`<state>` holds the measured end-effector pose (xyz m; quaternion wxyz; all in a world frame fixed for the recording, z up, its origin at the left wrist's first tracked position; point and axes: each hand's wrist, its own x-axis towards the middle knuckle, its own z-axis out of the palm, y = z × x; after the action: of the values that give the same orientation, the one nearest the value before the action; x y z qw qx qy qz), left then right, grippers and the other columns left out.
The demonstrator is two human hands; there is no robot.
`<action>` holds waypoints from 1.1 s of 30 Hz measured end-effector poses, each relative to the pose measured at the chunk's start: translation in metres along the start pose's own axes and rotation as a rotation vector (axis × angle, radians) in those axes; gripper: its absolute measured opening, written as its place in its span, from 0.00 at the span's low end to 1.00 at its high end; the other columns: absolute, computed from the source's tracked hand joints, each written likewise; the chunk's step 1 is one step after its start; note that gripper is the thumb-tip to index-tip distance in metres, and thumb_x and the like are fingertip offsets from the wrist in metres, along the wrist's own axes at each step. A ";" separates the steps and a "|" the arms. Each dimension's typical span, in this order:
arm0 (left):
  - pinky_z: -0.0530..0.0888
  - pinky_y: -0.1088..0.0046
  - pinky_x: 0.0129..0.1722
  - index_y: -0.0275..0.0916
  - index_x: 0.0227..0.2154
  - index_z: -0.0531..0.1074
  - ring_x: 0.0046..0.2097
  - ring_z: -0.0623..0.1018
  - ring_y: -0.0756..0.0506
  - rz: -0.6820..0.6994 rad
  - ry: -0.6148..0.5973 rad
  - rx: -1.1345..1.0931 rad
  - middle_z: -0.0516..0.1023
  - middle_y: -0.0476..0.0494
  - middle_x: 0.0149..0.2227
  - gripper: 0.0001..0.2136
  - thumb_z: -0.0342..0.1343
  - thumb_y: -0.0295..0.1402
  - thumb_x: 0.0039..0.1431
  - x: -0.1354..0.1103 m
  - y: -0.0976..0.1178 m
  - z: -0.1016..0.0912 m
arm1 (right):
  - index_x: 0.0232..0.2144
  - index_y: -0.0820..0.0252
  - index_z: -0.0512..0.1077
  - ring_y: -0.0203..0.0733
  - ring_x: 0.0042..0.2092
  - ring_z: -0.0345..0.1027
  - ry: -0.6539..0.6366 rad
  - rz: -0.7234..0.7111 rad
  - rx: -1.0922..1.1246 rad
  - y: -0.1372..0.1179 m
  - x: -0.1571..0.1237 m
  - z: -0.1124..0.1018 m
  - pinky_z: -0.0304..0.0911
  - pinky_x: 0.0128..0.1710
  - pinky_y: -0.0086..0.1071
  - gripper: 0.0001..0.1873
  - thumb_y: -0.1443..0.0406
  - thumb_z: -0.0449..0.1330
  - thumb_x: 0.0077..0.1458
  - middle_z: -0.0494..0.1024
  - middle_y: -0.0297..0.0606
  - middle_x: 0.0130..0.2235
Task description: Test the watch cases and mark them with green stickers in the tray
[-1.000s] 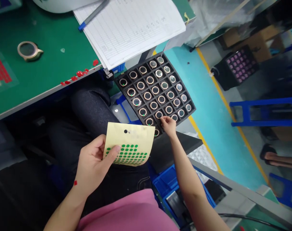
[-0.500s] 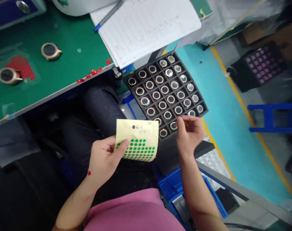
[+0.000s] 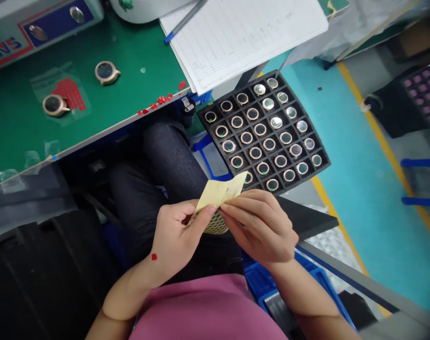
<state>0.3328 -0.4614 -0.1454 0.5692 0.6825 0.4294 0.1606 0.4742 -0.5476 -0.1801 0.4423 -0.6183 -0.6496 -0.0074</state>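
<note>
My left hand [image 3: 174, 238] is closed on a pale yellow sheet of green dot stickers [image 3: 220, 193], held over my lap. My right hand [image 3: 262, 226] covers the sheet's lower part, fingertips pressed together on the dots; whether a sticker is pinched I cannot make out. Just beyond stands a black foam tray [image 3: 323, 165] with several gold watch cases in its cells, some marked with green dots.
The green bench [image 3: 137, 52] at upper left carries two loose watch cases [image 3: 107, 72], red stickers along its edge, a printed form [image 3: 246, 33] and a pen. A blue crate [image 3: 260, 283] sits below my right arm. A second dark tray [image 3: 409, 94] lies on the floor at right.
My right hand left the tray's near row and came back to the sticker sheet. The left hand tilted the sheet toward it. The view shifted left, showing more bench.
</note>
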 end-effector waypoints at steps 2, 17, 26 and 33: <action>0.63 0.83 0.19 0.35 0.20 0.77 0.20 0.66 0.54 0.013 0.001 0.032 0.71 0.50 0.17 0.15 0.55 0.33 0.60 0.000 0.001 0.000 | 0.37 0.61 0.72 0.41 0.34 0.71 0.003 0.000 -0.016 -0.001 0.000 -0.001 0.71 0.32 0.38 0.11 0.75 0.65 0.51 0.79 0.40 0.32; 0.63 0.80 0.18 0.35 0.16 0.73 0.20 0.65 0.53 -0.097 -0.022 -0.030 0.68 0.49 0.16 0.18 0.54 0.38 0.59 -0.001 0.004 0.002 | 0.41 0.58 0.75 0.41 0.37 0.72 -0.017 -0.071 -0.087 0.004 -0.010 -0.007 0.72 0.36 0.38 0.13 0.75 0.63 0.52 0.81 0.37 0.34; 0.68 0.79 0.21 0.36 0.18 0.75 0.22 0.70 0.51 -0.166 -0.036 -0.175 0.72 0.48 0.18 0.16 0.56 0.39 0.58 0.001 0.000 0.004 | 0.42 0.57 0.75 0.41 0.39 0.73 0.015 -0.085 -0.092 0.006 -0.018 -0.007 0.72 0.39 0.38 0.13 0.73 0.62 0.54 0.80 0.37 0.38; 0.70 0.80 0.21 0.37 0.20 0.77 0.22 0.73 0.51 -0.095 0.021 -0.089 0.75 0.49 0.19 0.14 0.56 0.36 0.59 0.000 -0.002 0.006 | 0.40 0.63 0.76 0.42 0.39 0.72 -0.037 -0.132 -0.123 0.000 -0.016 -0.007 0.71 0.39 0.38 0.12 0.75 0.62 0.53 0.79 0.41 0.38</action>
<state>0.3360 -0.4652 -0.1494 0.6014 0.6336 0.4598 0.1596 0.4752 -0.5637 -0.1850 0.3898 -0.6003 -0.6953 -0.0649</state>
